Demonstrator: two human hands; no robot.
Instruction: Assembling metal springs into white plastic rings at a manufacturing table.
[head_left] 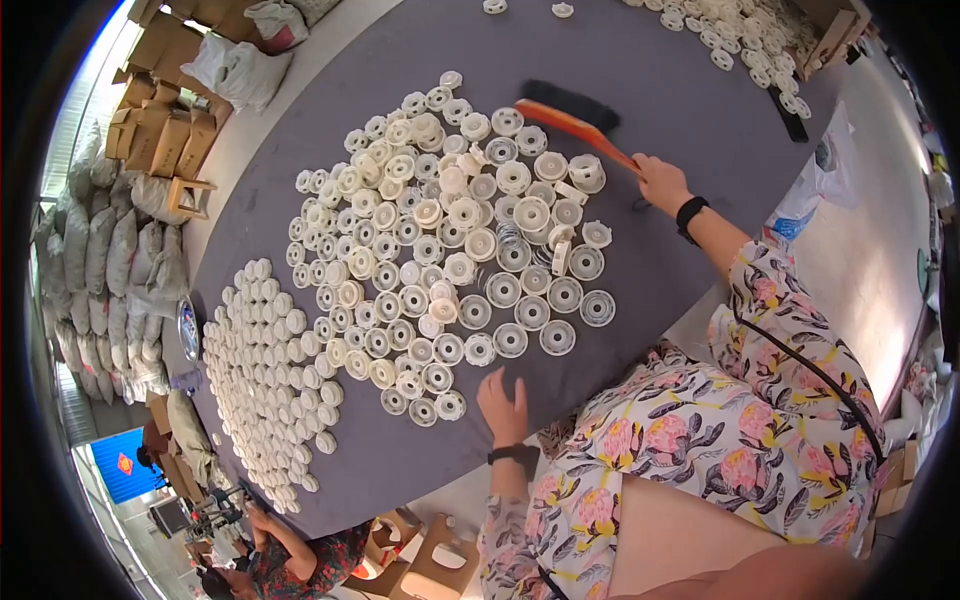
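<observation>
My right hand point(662, 183) is wrapped round the handle end of a bench brush point(574, 124) with an orange-red back and dark bristles. The brush lies over the grey table, beyond the upper right side of a wide spread of round white plastic parts point(465, 212), some stacked, some showing a ring with a central hole. Near the table's front edge, my left hand point(502, 408) is open, thumb apart from the fingers, holding nothing. Its fingertips come just short of the nearest round parts. A few metal coil rings point(511, 240) sit among the parts.
Smaller white caps point(265, 370) cover the left of the table point(640, 285). More white pieces point(735, 45) lie at the far right by a dark strip point(787, 115). A co-worker point(300, 560) sits at lower left. Sacks point(120, 250) and cardboard boxes point(160, 130) stand along the left.
</observation>
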